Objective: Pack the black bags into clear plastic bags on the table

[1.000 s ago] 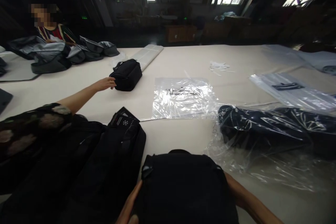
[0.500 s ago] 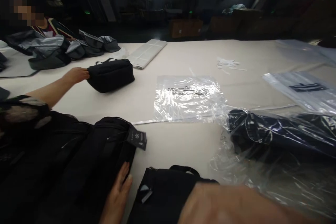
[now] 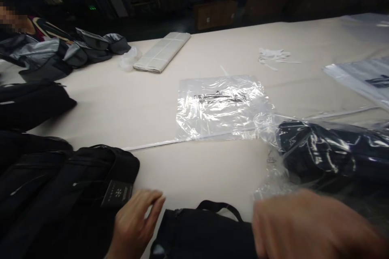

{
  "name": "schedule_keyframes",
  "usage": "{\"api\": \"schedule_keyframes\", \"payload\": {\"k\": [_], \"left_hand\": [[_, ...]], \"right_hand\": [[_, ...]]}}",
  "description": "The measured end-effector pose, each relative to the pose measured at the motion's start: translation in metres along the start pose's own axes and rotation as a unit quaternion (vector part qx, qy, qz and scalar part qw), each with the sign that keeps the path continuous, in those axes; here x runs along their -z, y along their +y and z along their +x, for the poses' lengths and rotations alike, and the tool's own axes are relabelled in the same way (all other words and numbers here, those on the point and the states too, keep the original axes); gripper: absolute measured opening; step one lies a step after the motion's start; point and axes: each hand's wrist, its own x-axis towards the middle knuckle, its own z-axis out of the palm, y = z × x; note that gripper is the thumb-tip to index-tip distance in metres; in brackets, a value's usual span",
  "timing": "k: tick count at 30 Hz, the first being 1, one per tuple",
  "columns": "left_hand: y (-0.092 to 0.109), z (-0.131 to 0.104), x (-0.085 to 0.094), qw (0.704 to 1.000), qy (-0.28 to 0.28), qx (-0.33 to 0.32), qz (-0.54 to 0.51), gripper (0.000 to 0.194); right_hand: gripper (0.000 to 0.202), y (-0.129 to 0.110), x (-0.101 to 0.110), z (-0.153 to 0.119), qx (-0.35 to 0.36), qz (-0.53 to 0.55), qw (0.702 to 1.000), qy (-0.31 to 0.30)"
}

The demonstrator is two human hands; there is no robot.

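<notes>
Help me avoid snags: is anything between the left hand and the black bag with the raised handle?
Nothing visible is: just a sliver of tabletop shows between the left hand and the black bag.

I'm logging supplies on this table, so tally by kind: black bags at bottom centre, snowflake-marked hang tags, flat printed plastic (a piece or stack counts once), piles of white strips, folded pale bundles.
Black bag at bottom centre: 1
Snowflake-marked hang tag: 1
Flat printed plastic, the second at right: 2
Pile of white strips: 1
Folded pale bundle: 1
Total: 6
</notes>
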Motion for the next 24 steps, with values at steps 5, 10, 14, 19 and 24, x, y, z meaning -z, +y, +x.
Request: {"api": "schedule_keyframes", "payload": {"k": [5,10,14,19,24], "left_hand": [[0.004,0.142,-0.088,0.988,-0.143,-0.061,-0.006,0.01],[-0.008,0.216,-0.161,0.983,-0.183,0.002,0.026,0.013],[-0.023,0.223,-0.163,0.975,-0.215,0.044,0.027,0.017],[-0.029,0.211,-0.121,0.972,-0.221,0.051,0.06,0.029],[-0.009,0.194,-0.092,0.979,-0.181,0.005,0.099,0.02]], "right_hand": [[0.052,0.084,0.022,0.074,-0.074,-0.116,0.936,0.325],[0.047,0.171,0.08,0.063,-0.077,-0.159,0.876,0.448],[0.051,0.195,0.118,0.05,-0.096,-0.117,0.851,0.503],[0.036,0.161,0.113,0.073,-0.014,-0.295,0.829,0.475],[0.049,0.126,0.045,0.127,0.13,-0.492,0.843,0.176]]}}
